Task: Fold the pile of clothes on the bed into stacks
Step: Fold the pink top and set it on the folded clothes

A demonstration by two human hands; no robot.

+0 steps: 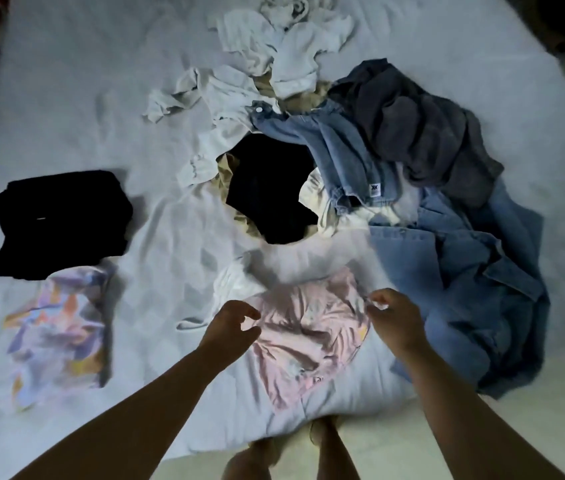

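Pink cloth, one crumpled garment (308, 337), lies on the bed (101, 98) between your two hands. Your left hand (231, 329) hovers at its left edge, fingers curled and holding nothing; your right hand (395, 320) pinches its right edge. Beyond your right hand a denim piece (353, 161) in the unfolded pile shows a white tag (374, 188) reading "KK". To the left of your left hand lie two folded items: one black (61, 221), one pastel-patterned (58, 332).
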